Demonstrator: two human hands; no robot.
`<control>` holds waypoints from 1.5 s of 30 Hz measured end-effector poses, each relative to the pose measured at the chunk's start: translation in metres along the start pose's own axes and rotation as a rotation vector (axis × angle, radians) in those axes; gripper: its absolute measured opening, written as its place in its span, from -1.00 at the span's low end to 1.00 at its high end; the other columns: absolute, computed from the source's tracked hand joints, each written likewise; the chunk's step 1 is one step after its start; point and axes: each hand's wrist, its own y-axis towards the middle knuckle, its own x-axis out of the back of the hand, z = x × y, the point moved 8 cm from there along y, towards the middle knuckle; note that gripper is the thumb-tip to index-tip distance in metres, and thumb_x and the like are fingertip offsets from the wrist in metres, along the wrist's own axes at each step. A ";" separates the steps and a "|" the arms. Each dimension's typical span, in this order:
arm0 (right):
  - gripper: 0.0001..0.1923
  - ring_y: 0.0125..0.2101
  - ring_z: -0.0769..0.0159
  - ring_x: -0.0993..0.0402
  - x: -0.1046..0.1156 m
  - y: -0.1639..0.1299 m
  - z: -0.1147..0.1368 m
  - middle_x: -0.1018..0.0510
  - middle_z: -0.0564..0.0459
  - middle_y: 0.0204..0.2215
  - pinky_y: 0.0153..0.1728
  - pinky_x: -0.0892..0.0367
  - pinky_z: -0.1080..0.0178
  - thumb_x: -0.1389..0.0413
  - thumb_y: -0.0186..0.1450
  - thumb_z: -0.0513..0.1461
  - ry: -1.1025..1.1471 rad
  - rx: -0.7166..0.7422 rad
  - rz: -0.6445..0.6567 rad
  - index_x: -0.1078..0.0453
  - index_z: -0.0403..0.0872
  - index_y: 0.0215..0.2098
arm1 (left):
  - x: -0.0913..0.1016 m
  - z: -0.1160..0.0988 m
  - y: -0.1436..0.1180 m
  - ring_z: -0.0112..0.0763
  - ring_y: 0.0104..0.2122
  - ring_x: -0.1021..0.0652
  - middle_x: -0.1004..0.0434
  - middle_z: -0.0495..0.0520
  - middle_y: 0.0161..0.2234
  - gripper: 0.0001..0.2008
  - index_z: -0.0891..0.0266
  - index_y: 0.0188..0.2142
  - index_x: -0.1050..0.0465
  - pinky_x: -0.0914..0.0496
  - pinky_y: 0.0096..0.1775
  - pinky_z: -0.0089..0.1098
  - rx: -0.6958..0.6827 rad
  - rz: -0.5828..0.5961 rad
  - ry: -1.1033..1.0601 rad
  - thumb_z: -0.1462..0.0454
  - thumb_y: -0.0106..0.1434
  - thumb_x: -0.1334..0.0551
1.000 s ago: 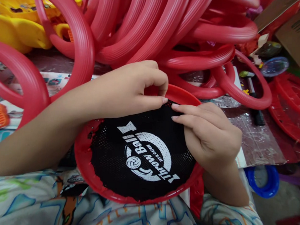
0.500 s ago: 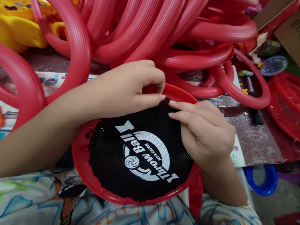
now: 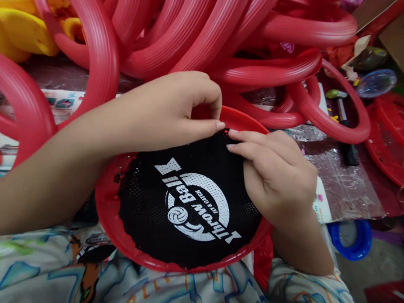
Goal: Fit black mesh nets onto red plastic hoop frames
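A round red plastic frame (image 3: 107,214) rests at my lap, tilted toward me. Black mesh fabric (image 3: 195,162) with a white "Throw Ball" print spans its inside. My left hand (image 3: 177,110) reaches over the far rim, thumb and fingers pinched at the mesh's far edge. Just right of it, my right hand (image 3: 276,177) has its thumb and forefinger close together on the same edge, the other fingers curled. Small red bits show through the mesh between the fingertips. What exactly each pinch holds is hidden.
Many ribbed red rings (image 3: 180,34) are heaped behind the frame. Yellow plastic parts (image 3: 23,32) lie at far left, and a hammer (image 3: 345,126) at right. More red frames (image 3: 393,137) sit beyond it. A blue ring (image 3: 352,247) is lower right, with a cardboard box (image 3: 403,39) above.
My view has shifted slightly. Both hands stay at the mesh's far edge with nearly the same pinch, the fingertips marginally closer together.
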 end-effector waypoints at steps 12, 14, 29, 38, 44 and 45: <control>-0.67 -0.33 0.33 -0.57 0.019 -0.007 -0.034 -0.63 0.11 -0.18 -0.19 -0.56 0.15 -0.28 0.24 -0.37 0.213 -0.307 -0.168 -0.50 0.07 -0.07 | 0.008 0.007 -0.004 -0.53 -0.37 -0.47 -0.51 -0.04 -0.34 -0.78 0.30 -0.18 -0.46 -0.33 -0.40 -0.57 0.120 0.003 -0.361 0.21 0.23 -0.24; -0.69 -0.32 0.32 -0.57 0.017 -0.010 -0.039 -0.63 0.12 -0.17 -0.17 -0.57 0.14 -0.28 0.25 -0.34 0.261 -0.364 -0.149 -0.50 0.07 -0.06 | 0.008 0.008 -0.005 -0.52 -0.38 -0.48 -0.53 -0.04 -0.34 -0.77 0.28 -0.19 -0.46 -0.34 -0.42 -0.57 0.127 0.002 -0.372 0.19 0.21 -0.25; -0.67 -0.28 0.36 -0.59 0.021 -0.005 -0.036 -0.63 0.17 -0.29 -0.24 -0.55 0.25 -0.20 0.24 -0.47 0.207 -0.244 -0.192 -0.52 0.05 -0.14 | 0.002 0.011 -0.007 -0.53 -0.35 -0.50 -0.56 -0.05 -0.27 -0.76 0.24 -0.14 -0.49 -0.35 -0.42 -0.61 0.158 0.035 -0.255 0.17 0.28 -0.22; -0.70 -0.33 0.29 -0.57 0.020 -0.002 -0.033 -0.65 0.10 -0.33 -0.28 -0.52 0.16 -0.13 0.29 -0.46 0.055 -0.218 -0.152 -0.53 0.03 -0.18 | -0.002 0.008 -0.007 -0.47 -0.33 -0.54 -0.57 -0.08 -0.27 -0.76 0.15 -0.13 -0.50 -0.37 -0.44 -0.58 0.151 0.077 -0.172 0.11 0.30 -0.21; -0.74 -0.33 0.30 -0.56 0.018 -0.001 -0.034 -0.65 0.07 -0.30 -0.30 -0.50 0.18 -0.16 0.32 -0.41 0.060 -0.223 -0.115 -0.52 0.03 -0.12 | -0.001 0.006 -0.008 -0.47 -0.34 -0.55 -0.58 -0.09 -0.29 -0.76 0.17 -0.14 -0.50 -0.37 -0.43 -0.58 0.124 0.054 -0.207 0.11 0.29 -0.24; -0.76 -0.34 0.30 -0.56 0.018 -0.002 -0.035 -0.64 0.06 -0.31 -0.30 -0.50 0.17 -0.17 0.33 -0.40 0.040 -0.231 -0.108 -0.52 0.03 -0.12 | -0.002 0.007 -0.008 -0.47 -0.33 -0.55 -0.58 -0.09 -0.28 -0.77 0.17 -0.14 -0.50 -0.38 -0.41 -0.59 0.125 0.056 -0.199 0.11 0.29 -0.24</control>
